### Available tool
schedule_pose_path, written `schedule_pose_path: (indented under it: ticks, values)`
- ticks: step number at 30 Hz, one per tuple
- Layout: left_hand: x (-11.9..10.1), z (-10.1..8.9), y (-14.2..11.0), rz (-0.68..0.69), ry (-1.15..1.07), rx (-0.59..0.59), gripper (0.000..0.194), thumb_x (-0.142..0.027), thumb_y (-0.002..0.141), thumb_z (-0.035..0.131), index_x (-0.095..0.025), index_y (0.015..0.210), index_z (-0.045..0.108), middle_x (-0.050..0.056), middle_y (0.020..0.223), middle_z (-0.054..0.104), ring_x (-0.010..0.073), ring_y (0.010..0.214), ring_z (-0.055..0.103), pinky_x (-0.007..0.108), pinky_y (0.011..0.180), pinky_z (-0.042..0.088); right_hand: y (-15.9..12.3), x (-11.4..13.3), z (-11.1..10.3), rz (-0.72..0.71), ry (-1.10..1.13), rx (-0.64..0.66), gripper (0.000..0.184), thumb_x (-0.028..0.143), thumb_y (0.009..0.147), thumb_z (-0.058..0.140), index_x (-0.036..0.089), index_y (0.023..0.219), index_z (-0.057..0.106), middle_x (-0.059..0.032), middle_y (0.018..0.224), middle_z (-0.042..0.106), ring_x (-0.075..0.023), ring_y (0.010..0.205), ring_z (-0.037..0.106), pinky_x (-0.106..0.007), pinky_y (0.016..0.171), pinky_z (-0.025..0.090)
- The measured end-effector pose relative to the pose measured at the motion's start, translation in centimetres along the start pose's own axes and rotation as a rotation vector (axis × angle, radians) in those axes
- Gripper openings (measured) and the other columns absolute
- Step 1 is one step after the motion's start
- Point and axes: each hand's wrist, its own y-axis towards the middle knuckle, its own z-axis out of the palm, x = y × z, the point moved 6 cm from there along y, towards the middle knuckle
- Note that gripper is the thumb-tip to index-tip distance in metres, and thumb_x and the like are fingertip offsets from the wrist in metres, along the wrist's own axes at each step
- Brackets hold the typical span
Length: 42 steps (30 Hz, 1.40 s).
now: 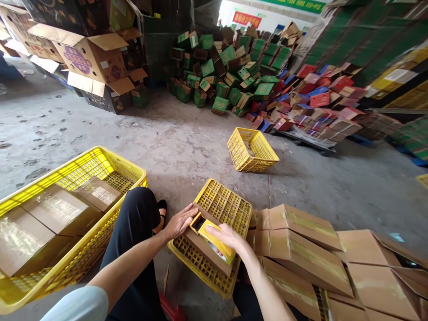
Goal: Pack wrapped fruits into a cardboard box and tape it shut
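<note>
My right hand point(227, 235) is closed around a yellow tape dispenser point(214, 238), which rests on a brown cardboard box point(203, 250). The box lies on an upturned yellow plastic crate point(223, 206) in front of me. My left hand point(180, 221) lies flat with fingers stretched out against the box's left end, just beside the dispenser. My leg in black trousers point(135, 232) is to the left of the crate.
A large yellow crate point(110, 167) at my left holds taped brown boxes. Several brown boxes point(301, 240) are stacked at my right. A smaller yellow basket point(251, 150) lies tilted on the concrete floor ahead. Piles of green point(230, 67) and red boxes point(317, 100) fill the back.
</note>
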Motion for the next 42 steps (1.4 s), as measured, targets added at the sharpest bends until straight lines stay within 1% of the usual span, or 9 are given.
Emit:
schedule_pose_path:
  ticks: [8,11,14,16,18,21,26,31,42]
  values:
    - [-0.2,-0.3,-0.1,0.016,0.028,-0.007,0.055,-0.048,0.113,0.028,-0.025,0.159,0.047,0.004,0.16,0.051,0.0261,0.159,0.029,0.051,0.129,0.034,-0.8,-2.1,-0.9,0.001,0.039,0.046,0.05,0.062,0.098,0.055,0.018,0.077,0.066,-0.0057,0.055,0.068,-0.0199,0.045,0.066,-0.031,0.05,0.058]
    - [-0.4,-0.2,0.0,0.006,0.074,0.011,0.056,-0.048,0.113,0.027,-0.024,0.161,0.044,0.004,0.162,0.049,0.0255,0.16,0.026,0.051,0.129,0.034,-1.1,-3.0,-1.2,-0.002,0.031,0.01,0.047,0.059,0.098,0.057,0.018,0.077,0.065,-0.0042,0.054,0.067,-0.0189,0.045,0.065,-0.029,0.049,0.057]
    - [-0.7,0.1,0.1,-0.01,0.197,0.048,0.055,-0.048,0.113,0.028,-0.027,0.163,0.039,0.004,0.163,0.046,0.027,0.161,0.022,0.056,0.13,0.028,-1.3,-3.3,-1.3,0.007,0.03,-0.023,0.042,0.055,0.099,0.057,0.018,0.081,0.065,-0.0024,0.052,0.066,-0.0182,0.046,0.066,-0.026,0.048,0.055]
    - [-1.3,0.4,-0.1,0.014,0.293,0.063,0.055,-0.048,0.113,0.03,-0.032,0.166,0.03,0.002,0.166,0.042,0.0276,0.161,0.02,0.058,0.13,0.025,-1.4,-3.2,-1.2,-0.001,0.038,-0.029,0.041,0.054,0.1,0.056,0.018,0.081,0.065,-0.0021,0.052,0.066,-0.0182,0.047,0.066,-0.025,0.047,0.054]
    - [-2.0,0.7,-0.3,0.08,0.348,0.061,0.058,-0.044,0.113,0.031,-0.036,0.169,0.016,0.001,0.171,0.033,0.0263,0.161,0.019,0.054,0.131,0.027,-1.6,-2.9,-1.1,-0.017,0.046,-0.036,0.039,0.053,0.099,0.057,0.019,0.082,0.064,-0.0018,0.051,0.066,-0.0186,0.047,0.066,-0.025,0.047,0.055]
    - [-2.9,1.2,-0.7,0.187,0.388,0.078,0.064,-0.038,0.113,0.029,-0.032,0.17,0.001,0.004,0.175,0.019,0.027,0.161,0.019,0.05,0.13,0.03,-1.8,-2.7,-1.0,-0.033,0.058,-0.052,0.036,0.051,0.098,0.06,0.019,0.082,0.063,-0.0011,0.051,0.065,-0.0187,0.046,0.066,-0.026,0.047,0.056]
    - [-3.0,1.6,-1.1,0.244,0.46,0.166,0.066,-0.044,0.112,0.034,-0.025,0.171,0.009,0.01,0.173,0.027,0.0294,0.158,0.03,0.05,0.131,0.026,-1.4,-3.3,-0.7,-0.021,0.052,-0.02,0.043,0.055,0.099,0.056,0.018,0.079,0.064,-0.0027,0.051,0.065,-0.0181,0.045,0.065,-0.027,0.049,0.057]
    - [-3.0,1.3,-1.3,0.269,0.47,0.195,0.077,-0.054,0.109,0.04,-0.021,0.171,0.007,0.013,0.172,0.026,0.0317,0.159,0.027,0.049,0.131,0.025,-1.0,-3.7,-0.5,-0.022,0.054,-0.012,0.043,0.059,0.096,0.058,0.018,0.086,0.066,-0.0034,0.055,0.068,-0.0211,0.05,0.069,-0.033,0.056,0.062]
    - [-2.8,1.4,-1.3,0.26,0.506,0.211,0.087,-0.06,0.107,0.042,-0.017,0.17,-0.001,0.016,0.173,0.023,0.0338,0.16,0.025,0.05,0.131,0.024,-1.7,-3.5,-1.0,-0.035,0.023,0.034,0.042,0.059,0.096,0.057,0.019,0.083,0.062,-0.0039,0.054,0.068,-0.0205,0.045,0.068,-0.035,0.055,0.062]
